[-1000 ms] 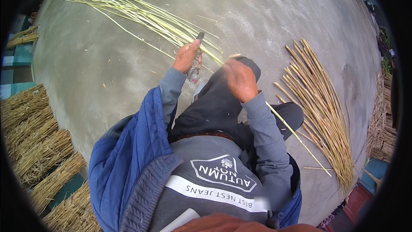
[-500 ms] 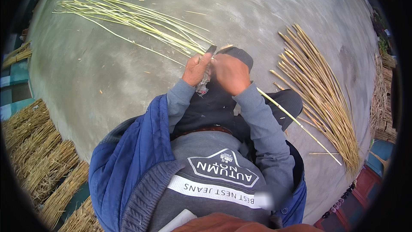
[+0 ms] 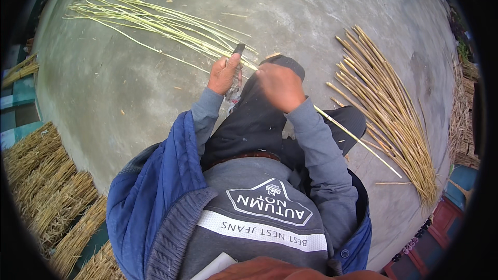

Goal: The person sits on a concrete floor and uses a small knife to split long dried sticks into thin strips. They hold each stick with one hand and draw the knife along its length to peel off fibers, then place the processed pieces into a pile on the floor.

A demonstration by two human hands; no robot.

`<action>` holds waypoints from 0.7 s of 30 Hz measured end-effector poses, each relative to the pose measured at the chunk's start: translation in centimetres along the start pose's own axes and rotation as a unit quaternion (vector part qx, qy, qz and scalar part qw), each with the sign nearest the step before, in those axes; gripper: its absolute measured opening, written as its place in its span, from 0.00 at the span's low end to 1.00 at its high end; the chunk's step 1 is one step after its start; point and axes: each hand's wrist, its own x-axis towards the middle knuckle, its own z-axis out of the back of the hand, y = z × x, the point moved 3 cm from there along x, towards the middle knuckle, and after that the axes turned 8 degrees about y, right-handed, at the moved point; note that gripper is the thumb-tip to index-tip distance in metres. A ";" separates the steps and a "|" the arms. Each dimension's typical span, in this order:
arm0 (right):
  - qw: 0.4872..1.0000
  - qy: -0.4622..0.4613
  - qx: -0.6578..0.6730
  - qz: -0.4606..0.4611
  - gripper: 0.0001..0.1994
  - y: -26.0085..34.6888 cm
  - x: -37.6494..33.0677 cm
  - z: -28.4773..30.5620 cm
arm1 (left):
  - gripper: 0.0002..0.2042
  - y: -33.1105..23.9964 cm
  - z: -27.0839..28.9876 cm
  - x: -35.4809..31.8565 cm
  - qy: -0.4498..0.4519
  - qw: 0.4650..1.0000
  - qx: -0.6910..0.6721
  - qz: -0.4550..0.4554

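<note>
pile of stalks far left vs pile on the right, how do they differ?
Colour: the left pile is pale green-yellow; the right pile is tan-brown.
Build: left pile stalks look thin and wispy; right pile stalks look thicker and stiffer.
Spread: the left pile fans out loosely across the concrete floor; the right pile lies packed in a tight bundle.
Both lie flat on the floor, untouched by either hand.

Left hand (image 3: 224, 74) grips a dark-handled knife (image 3: 237, 51); right hand (image 3: 280, 86) holds a long reed (image 3: 358, 139) over the knee.
</note>
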 end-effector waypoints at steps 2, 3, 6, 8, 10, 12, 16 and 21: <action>1.000 0.000 -0.001 0.005 0.10 -0.2 -0.2 0.0 | 0.27 -0.3 0.2 0.1 -0.001 1.000 0.000 -0.007; 1.000 0.000 -0.006 0.008 0.10 -0.3 -0.3 0.0 | 0.26 -0.3 0.2 0.1 -0.003 1.000 -0.007 0.001; 1.000 -0.020 0.001 0.024 0.11 -0.2 -0.4 -0.4 | 0.26 0.3 -0.9 -0.2 -0.006 0.999 -0.038 0.005; 1.000 -0.016 0.009 0.019 0.10 -0.3 -0.4 -0.9 | 0.25 1.0 -1.9 -0.6 -0.027 0.999 -0.034 -0.021; 1.000 0.005 0.017 0.003 0.10 -0.3 -0.2 -1.3 | 0.26 1.4 -2.7 -1.1 -0.005 0.998 0.006 -0.059; 0.999 -0.008 0.023 0.022 0.10 -0.1 -0.3 -1.2 | 0.25 1.6 -2.6 -1.2 0.017 1.000 0.000 -0.006; 0.998 -0.035 -0.005 0.047 0.09 0.1 -0.9 0.2 | 0.26 -0.4 0.0 -0.5 -0.016 1.000 0.004 -0.001; 0.998 -0.037 -0.017 0.043 0.08 0.7 -1.1 1.1 | 0.26 -1.7 -0.2 -0.3 -0.047 0.998 -0.047 -0.018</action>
